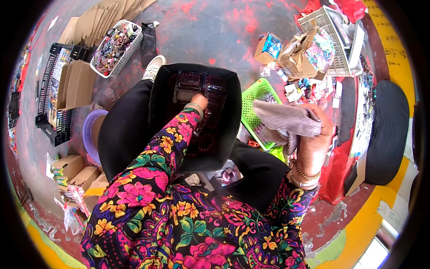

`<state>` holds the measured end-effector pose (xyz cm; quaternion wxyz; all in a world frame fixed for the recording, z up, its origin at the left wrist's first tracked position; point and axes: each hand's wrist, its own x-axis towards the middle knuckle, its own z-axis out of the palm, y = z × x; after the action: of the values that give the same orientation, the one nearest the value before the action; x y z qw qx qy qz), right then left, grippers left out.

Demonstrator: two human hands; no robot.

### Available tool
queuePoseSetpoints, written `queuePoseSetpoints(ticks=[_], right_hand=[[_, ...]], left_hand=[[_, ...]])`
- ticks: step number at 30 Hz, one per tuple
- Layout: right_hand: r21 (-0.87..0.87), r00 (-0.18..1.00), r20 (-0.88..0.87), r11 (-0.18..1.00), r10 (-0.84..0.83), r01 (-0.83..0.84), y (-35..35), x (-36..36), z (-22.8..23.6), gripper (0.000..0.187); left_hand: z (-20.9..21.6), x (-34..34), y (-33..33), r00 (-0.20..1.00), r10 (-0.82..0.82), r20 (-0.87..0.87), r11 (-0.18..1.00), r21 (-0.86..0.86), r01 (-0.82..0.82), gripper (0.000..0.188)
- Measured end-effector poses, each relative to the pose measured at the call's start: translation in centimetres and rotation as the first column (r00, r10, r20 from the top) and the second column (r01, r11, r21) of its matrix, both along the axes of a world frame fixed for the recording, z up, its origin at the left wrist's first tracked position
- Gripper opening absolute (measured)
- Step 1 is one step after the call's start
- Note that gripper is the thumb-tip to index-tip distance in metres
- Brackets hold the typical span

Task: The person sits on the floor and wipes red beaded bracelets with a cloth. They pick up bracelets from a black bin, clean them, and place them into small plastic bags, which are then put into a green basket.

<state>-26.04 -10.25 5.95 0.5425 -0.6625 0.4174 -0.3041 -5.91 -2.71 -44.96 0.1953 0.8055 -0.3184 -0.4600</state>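
My left hand [200, 101] reaches down into a deep black box [230, 112] on my lap. Its fingers look curled and closed, but what they hold, if anything, is hidden. Around it in the box lie clear plastic packets [213, 82] and dark red beaded loops [204, 142]. Out to the right, my right hand [319, 132] is closed round a bunched greyish-mauve cloth [286, 117]. One end of the cloth sticks out leftward over a green plastic basket [251, 99], and another part hangs below the hand.
A white basket of hair ties [117, 48] stands at the upper left, near flattened cardboard [96, 22] and a black crate [54, 85]. A purple basin [91, 134] sits by my left leg. Opened cartons [299, 62] and a grey crate [333, 40] crowd the upper right.
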Motion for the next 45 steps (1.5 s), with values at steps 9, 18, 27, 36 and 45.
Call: queuePoseSetpoints(ticks=[9,18,27,36,45], right_hand=[[0.012,0.996,-0.063,0.998,-0.067,0.068,0.2,-0.8,-0.2,0.01],[0.104,0.996,0.019,0.991,0.086,-0.087,-0.1,-1.2,-0.4,0.024],[0.274,0.854,0.304,0.82,0.421,-0.502,-1.9,-3.7,-2.1,0.085],[-0.275,0.924,-0.226,0.89,0.307,-0.363,0.5,2.0,-5.8,0.039],[0.011,0.921,0.381,0.995,0.084,-0.095,1.3,3.0,-5.0,0.029]], left_hand=[[11.1,-2.0,-1.7,0.988,0.03,0.153,0.972,0.227,-0.065,0.023],[9.3,-0.4,-1.7,0.941,0.238,-0.24,0.951,0.254,-0.176,0.03],[27.4,-0.2,-5.5,0.246,0.513,-0.822,0.523,0.072,-0.849,0.021],[42.5,-1.7,-4.7,0.212,0.421,-0.882,0.425,-0.015,-0.905,0.022],[46.3,-1.2,1.1,0.585,-0.254,-0.77,0.627,-0.592,-0.506,0.029]])
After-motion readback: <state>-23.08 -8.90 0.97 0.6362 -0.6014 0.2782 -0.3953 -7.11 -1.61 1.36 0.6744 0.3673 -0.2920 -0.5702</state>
